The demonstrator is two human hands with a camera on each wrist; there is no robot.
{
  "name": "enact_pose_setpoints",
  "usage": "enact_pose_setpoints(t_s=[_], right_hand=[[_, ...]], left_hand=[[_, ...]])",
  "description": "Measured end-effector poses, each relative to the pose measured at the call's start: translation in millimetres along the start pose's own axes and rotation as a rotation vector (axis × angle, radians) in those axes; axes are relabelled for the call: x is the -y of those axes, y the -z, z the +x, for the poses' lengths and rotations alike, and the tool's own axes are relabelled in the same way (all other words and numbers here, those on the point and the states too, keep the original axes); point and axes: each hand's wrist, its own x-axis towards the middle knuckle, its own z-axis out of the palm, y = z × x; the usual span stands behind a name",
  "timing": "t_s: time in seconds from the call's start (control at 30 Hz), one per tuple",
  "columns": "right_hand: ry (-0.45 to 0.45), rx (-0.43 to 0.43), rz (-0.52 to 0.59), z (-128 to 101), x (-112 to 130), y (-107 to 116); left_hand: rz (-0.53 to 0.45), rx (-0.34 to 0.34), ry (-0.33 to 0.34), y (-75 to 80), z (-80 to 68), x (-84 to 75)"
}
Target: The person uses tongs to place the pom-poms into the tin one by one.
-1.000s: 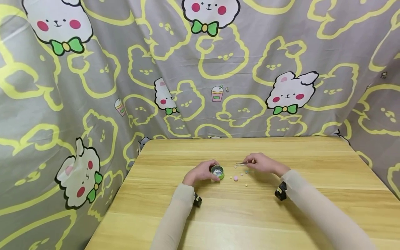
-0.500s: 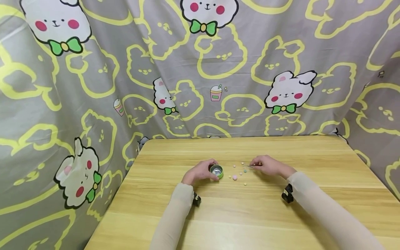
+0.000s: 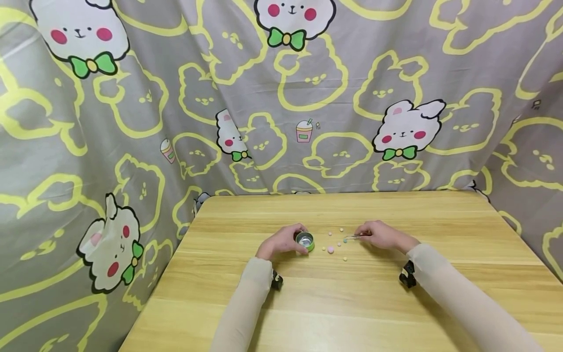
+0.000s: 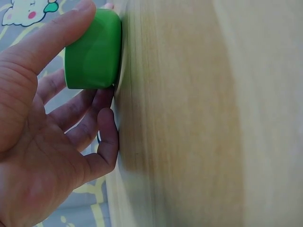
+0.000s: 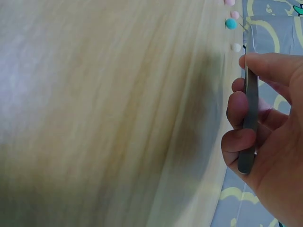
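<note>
My left hand grips a small round green tin with a silvery inside, standing on the table. In the left wrist view the thumb lies along the tin's green wall and fingers curl behind it. My right hand holds metal tweezers between thumb and curled fingers. The tweezers' tips reach a small teal ball. Around it lie other little balls: a larger pink one, a yellow one and a whitish one, with several more between tin and tweezers.
The wooden table runs to a grey curtain with yellow outlines and bunny prints, which hangs at the back and both sides. A black camera mount sits on each wrist, the right one close over the wood.
The right hand with the tweezers has moved right and slightly nearer, from the upper balls to the teal one. A whitish ball now lies farther right at the back. The left hand stays put.
</note>
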Motion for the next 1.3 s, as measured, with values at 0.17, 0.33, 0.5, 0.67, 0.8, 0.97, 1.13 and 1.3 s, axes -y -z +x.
enact_pose_setpoints(t_s=[0.17, 0.33, 0.5, 0.67, 0.8, 0.97, 1.13, 1.3], right_hand=[[0.076, -0.017, 0.000, -3.1, -3.4, -0.1], [0.063, -0.017, -0.005, -3.2, -5.7, -1.7], [0.009, 0.008, -0.026, -2.3, -6.0, -3.6], [0.018, 0.005, -0.046, -2.8, -5.6, -4.3], [0.040, 0.004, -0.067, -2.6, -6.2, -4.3], [0.054, 0.004, -0.078, -2.6, -8.7, -4.4], [0.063, 0.003, -0.071, -3.6, -7.9, -4.0], [0.055, 0.000, -0.047, -3.7, -8.7, -3.3]], left_hand=[[0.009, 0.000, -0.005, 0.3, 0.6, 0.2], [0.017, -0.001, -0.005, 0.2, 0.6, 0.8], [0.016, -0.003, -0.003, -1.3, 0.3, 1.8], [0.013, -0.004, 0.000, -1.5, 0.0, 2.0], [0.012, -0.003, -0.002, -0.9, 0.4, 2.1], [0.013, 0.000, -0.008, -0.5, 0.2, 1.6], [0.021, -0.005, -0.007, -1.0, 0.3, 2.2], [0.021, -0.007, 0.000, -1.2, 1.1, 3.2]])
